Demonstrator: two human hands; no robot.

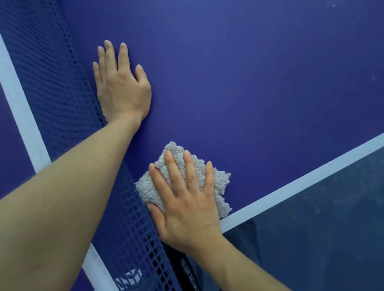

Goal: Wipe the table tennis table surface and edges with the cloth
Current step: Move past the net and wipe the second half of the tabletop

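The left hand (123,86) lies palm-down on the blue table (264,81), its fingers (123,55) straight, spread and holding nothing, with its outer edge against the foot of the net (57,88); the forearm reaches across the net's white top band. The right hand (187,206) presses flat on the grey fluffy cloth (220,184), fingers extended and splayed rather than curled. The cloth sits on the table surface in the corner between the net and the white edge line (326,169). White lettering (129,281) on the net's lower end and on the black net post (193,283) is too blurred to read.
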